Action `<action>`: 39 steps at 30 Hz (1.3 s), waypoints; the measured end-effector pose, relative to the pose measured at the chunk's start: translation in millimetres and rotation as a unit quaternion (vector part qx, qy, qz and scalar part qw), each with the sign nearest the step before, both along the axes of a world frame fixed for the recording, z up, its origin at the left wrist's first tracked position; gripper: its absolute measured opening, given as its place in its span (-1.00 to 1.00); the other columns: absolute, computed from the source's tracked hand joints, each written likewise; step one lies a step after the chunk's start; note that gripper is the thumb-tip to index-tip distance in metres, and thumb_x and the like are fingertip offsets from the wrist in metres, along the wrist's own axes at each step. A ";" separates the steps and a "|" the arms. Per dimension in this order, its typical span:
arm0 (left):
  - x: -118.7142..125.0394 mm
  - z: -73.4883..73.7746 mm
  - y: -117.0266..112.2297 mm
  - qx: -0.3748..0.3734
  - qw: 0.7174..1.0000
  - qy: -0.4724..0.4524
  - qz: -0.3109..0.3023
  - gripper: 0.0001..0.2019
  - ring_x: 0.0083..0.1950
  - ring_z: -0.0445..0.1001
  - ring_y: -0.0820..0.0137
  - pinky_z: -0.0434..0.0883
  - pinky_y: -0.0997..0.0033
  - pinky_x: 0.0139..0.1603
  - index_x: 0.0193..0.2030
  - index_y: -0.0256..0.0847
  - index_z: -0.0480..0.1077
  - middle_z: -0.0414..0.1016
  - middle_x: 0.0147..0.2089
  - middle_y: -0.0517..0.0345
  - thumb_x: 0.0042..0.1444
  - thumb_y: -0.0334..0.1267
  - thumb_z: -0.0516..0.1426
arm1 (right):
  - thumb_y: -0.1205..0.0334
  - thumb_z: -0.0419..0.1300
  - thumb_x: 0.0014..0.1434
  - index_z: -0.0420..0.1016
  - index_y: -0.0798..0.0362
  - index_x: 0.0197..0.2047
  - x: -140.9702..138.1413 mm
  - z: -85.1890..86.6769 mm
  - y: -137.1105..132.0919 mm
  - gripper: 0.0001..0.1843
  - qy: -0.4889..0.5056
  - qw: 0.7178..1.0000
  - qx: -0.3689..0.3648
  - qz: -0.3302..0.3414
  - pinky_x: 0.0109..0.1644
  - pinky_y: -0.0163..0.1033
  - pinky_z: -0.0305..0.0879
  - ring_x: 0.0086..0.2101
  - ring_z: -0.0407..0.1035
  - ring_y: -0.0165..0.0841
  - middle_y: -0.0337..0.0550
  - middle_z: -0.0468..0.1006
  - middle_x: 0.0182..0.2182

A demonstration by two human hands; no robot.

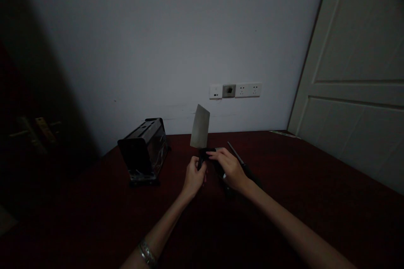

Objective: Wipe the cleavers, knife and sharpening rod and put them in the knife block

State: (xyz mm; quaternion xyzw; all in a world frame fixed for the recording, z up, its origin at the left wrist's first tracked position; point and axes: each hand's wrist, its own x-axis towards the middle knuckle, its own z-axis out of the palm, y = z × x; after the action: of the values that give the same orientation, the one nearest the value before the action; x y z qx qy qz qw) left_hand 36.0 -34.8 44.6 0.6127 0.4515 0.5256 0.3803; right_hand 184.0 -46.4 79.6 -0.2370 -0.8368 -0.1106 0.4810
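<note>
My left hand is closed round the dark handle of a cleaver, whose broad steel blade stands upright above the dark red table. My right hand rests beside it, fingers pressed on a dark object at the base of the blade; what that object is I cannot make out. A thin sharpening steel lies on the table just behind my right hand. A bracelet sits on my left wrist.
A black knife block with a clear side panel stands on the table to the left. Wall sockets are on the white wall behind. A white door fills the right side. The left is in deep shadow.
</note>
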 end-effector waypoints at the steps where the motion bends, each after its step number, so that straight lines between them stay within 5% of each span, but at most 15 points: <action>1: -0.5 -0.9 0.1 0.019 1.000 0.008 0.013 -0.82 -0.68 0.21 0.57 0.15 0.60 -0.70 -0.37 -0.18 0.10 0.22 -0.59 0.38 0.05 -0.13 0.01 | 0.43 -0.02 0.17 0.38 0.12 -0.14 -1.7 -0.7 1.1 -0.77 -0.030 0.999 0.030 -0.006 -0.16 -0.10 0.33 -0.20 0.33 -0.25 0.05 0.51 -0.14; 5: -1.2 -0.1 -2.4 0.086 0.995 0.030 0.042 -0.90 -0.43 0.33 0.51 0.26 0.54 -0.43 -0.35 -0.19 0.13 0.29 -0.45 0.27 0.01 -0.27 0.03 | 0.41 -0.04 0.20 0.43 0.14 -0.23 -7.9 -1.8 8.2 -0.78 -0.105 0.986 0.124 -0.046 -0.20 -0.13 0.34 -0.25 0.34 -0.26 0.04 0.51 -0.10; 10: 1.3 1.9 -5.6 0.065 0.995 0.042 0.062 -0.91 -0.39 0.34 0.46 0.25 0.51 -0.37 -0.34 -0.18 0.11 0.31 -0.42 0.23 0.02 -0.32 0.02 | 0.42 -0.01 0.19 0.45 0.20 -0.24 -9.3 -3.2 16.5 -0.79 -0.157 0.970 0.172 -0.068 -0.23 -0.14 0.35 -0.28 0.33 -0.26 0.06 0.50 -0.08; 19: 3.9 3.6 -8.1 0.052 0.993 0.066 0.079 -0.92 -0.39 0.37 0.42 0.25 0.47 -0.39 -0.32 -0.18 0.11 0.33 -0.42 0.20 0.04 -0.32 -0.01 | 0.42 -0.03 0.20 0.43 0.22 -0.30 -6.6 0.9 14.5 -0.79 -0.133 0.979 0.136 -0.067 -0.28 -0.18 0.39 -0.33 0.31 -0.27 0.07 0.52 -0.14; 28: 3.2 6.7 -12.7 0.045 0.990 0.102 0.086 -0.88 -0.34 0.39 0.39 0.24 0.46 -0.33 -0.32 -0.16 0.07 0.36 -0.37 0.13 0.03 -0.42 -0.03 | 0.43 -0.05 0.21 0.39 0.23 -0.16 -11.3 -2.1 14.8 -0.77 -0.142 0.981 0.120 -0.060 -0.27 -0.15 0.41 -0.28 0.34 -0.26 0.10 0.50 -0.12; 39: 5.3 3.0 -8.7 0.039 0.988 0.108 0.100 -0.91 -0.38 0.39 0.37 0.25 0.44 -0.36 -0.34 -0.17 0.11 0.35 -0.42 0.15 0.04 -0.28 0.00 | 0.44 -0.08 0.20 0.37 0.20 -0.19 1.1 -3.1 15.9 -0.78 -0.142 0.985 0.074 -0.063 -0.25 -0.13 0.40 -0.26 0.31 -0.21 0.12 0.50 -0.22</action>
State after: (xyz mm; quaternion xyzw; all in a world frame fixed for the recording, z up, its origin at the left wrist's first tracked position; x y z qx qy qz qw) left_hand 41.3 -43.5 47.6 0.6322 0.5282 0.5084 0.2508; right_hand 185.1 -30.5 76.5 -0.2346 -0.8696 -0.2344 0.3658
